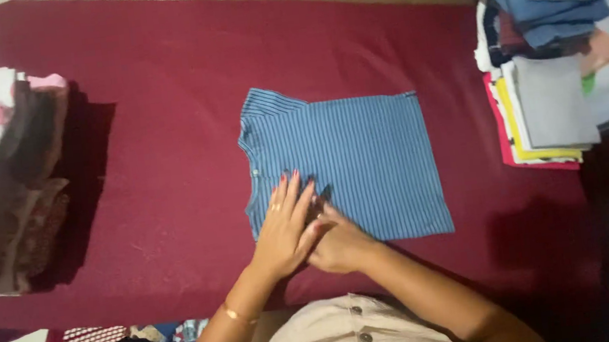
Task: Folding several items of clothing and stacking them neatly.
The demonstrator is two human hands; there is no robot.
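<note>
1 blue striped shirt (pixel 349 158), 2 hands, 2 clothes stacks, 1 maroon sheet (pixel 163 134)

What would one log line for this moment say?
left hand: flat on striped blue shirt | right hand: on shirt's near edge, partly under left | shirt: spread on maroon bed

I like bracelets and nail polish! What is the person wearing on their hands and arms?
The left hand has red-painted nails and a ring on one finger. A thin gold bangle circles the left wrist. Both forearms are bare, with no sleeves showing. The right hand shows no jewellery that can be made out.
</note>
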